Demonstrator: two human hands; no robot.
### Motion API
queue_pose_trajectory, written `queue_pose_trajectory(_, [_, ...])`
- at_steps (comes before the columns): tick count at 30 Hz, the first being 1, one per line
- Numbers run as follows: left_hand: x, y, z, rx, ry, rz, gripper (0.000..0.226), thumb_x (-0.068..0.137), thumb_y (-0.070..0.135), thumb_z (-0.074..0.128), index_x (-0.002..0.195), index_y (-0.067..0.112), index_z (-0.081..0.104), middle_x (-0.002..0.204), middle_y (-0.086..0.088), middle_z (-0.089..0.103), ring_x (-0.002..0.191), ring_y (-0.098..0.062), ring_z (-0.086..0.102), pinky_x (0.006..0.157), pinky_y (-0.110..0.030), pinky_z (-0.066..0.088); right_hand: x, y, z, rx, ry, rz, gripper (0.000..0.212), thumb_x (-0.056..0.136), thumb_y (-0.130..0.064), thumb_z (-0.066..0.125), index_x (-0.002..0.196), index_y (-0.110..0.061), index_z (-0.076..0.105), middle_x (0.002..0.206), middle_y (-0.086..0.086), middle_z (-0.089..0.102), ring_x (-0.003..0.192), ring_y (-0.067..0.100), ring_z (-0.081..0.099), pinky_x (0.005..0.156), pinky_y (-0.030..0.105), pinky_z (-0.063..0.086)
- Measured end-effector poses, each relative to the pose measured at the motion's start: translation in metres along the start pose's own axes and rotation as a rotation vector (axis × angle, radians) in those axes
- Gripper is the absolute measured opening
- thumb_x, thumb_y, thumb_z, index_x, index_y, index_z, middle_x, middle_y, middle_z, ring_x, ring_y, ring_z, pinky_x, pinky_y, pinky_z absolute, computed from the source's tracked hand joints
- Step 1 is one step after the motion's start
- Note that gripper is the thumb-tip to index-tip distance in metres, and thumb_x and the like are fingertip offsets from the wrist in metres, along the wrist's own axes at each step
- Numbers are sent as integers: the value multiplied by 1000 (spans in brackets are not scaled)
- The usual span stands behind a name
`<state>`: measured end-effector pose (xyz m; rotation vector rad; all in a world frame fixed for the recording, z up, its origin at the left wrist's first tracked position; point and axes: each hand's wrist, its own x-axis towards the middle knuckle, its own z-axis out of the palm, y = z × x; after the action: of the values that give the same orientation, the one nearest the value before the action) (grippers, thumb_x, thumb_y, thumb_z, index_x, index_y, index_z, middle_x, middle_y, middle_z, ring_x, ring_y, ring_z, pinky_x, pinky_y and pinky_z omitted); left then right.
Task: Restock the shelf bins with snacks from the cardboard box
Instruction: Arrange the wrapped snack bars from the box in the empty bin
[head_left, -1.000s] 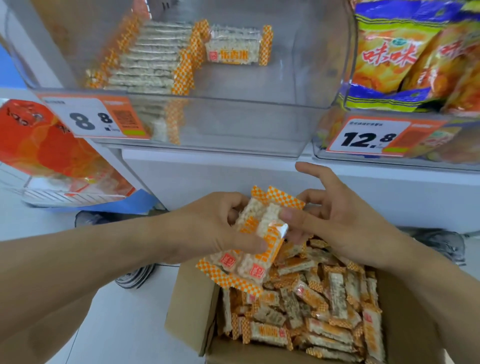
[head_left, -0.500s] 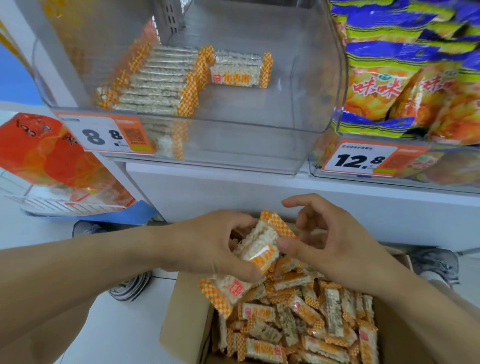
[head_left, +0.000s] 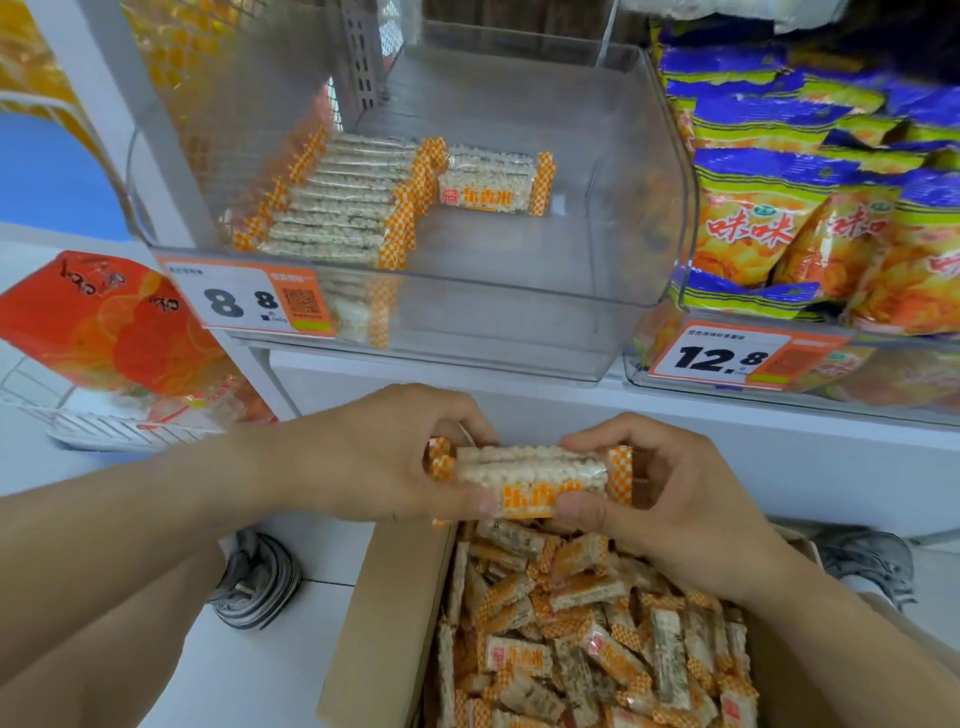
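Observation:
Both hands hold a small stack of rice snack bars (head_left: 530, 475) in orange-checked wrappers, level, above the cardboard box (head_left: 384, 618). My left hand (head_left: 384, 457) grips the stack's left end and my right hand (head_left: 670, 499) grips its right end. The box below is full of several loose bars (head_left: 597, 634) of the same kind. Above stands a clear shelf bin (head_left: 519, 291) with a row of bars (head_left: 337, 202) along its left side and one bar (head_left: 493, 184) lying flat behind them. The bin's right half is bare.
A price tag reading 8.8 (head_left: 244, 299) is fixed to the bin's front. To the right, another bin holds blue and yellow snack bags (head_left: 810, 218) with a 12.8 tag (head_left: 727, 358). Orange packets (head_left: 109, 322) hang at the left. Shoes (head_left: 260, 582) stand on the floor beside the box.
The bars went from a tilted, loose bunch in my left hand to a level stack gripped at both ends. The view has tilted up toward the bin.

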<state>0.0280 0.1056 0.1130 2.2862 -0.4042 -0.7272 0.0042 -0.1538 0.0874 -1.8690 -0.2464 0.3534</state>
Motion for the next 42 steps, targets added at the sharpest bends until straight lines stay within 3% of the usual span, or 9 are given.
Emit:
queue_pose_trajectory(8, [-29,17,-3,-161,369,277,48,80,33,79,115,39,47,74,6,58,61,-10,52,61,-23,44,-12,-28,-9,82,-101,-52,35,75,-16,82,106,-20,67,111,-3,73,98,20,72,74,26,58])
queue_pose_trajectory(11, [-33,21,-11,-212,480,424,50,84,32,77,122,38,45,82,4,61,70,-11,53,70,-33,47,-11,-46,3,-135,147,-206,28,80,-35,82,102,-32,65,106,-15,72,101,6,69,77,15,54])
queue_pose_trajectory(16, [-26,6,-37,-107,858,486,68,85,37,77,138,25,37,121,20,54,114,5,53,94,-8,38,24,-102,6,-512,390,-500,34,83,-33,81,109,-34,60,104,-19,67,96,3,65,79,17,49])
queue_pose_trajectory(18, [-17,-8,-48,32,931,454,67,86,34,75,141,19,39,127,10,51,120,-3,52,103,-20,40,52,-126,2,-722,418,-547,36,84,-30,80,115,-26,62,107,-15,64,97,2,61,83,16,46])
queue_pose_trajectory(21, [-5,-25,-58,296,944,343,54,81,46,62,124,16,56,121,-4,56,115,-27,54,96,-49,46,107,-144,-3,-914,434,-319,39,83,-26,79,118,-21,61,113,-7,64,106,11,58,85,19,39])
queue_pose_trajectory(26, [4,-34,-64,344,861,458,25,79,30,66,98,14,68,102,-2,61,99,-29,58,84,-50,50,201,-113,-8,-812,399,73,39,74,-14,83,110,-19,70,118,5,67,107,19,65,89,24,49])
queue_pose_trajectory(30, [9,-37,-70,309,911,504,14,78,24,66,90,18,70,98,1,62,94,-27,58,81,-49,50,235,-85,-4,-581,329,56,44,73,-6,87,114,-10,71,118,8,67,101,16,63,81,19,46])
queue_pose_trajectory(37, [14,-34,-69,290,914,495,11,78,27,65,84,19,68,91,4,61,89,-25,56,79,-48,50,262,-62,-7,-581,385,81,59,69,-9,90,121,-19,64,134,16,54,109,20,60,101,26,48])
queue_pose_trajectory(42, [15,-34,-69,309,906,492,16,81,33,58,85,21,67,89,6,62,89,-24,56,77,-46,51,267,-63,-9,-560,330,77,70,76,-6,85,138,-14,55,131,6,56,104,12,53,87,16,44])
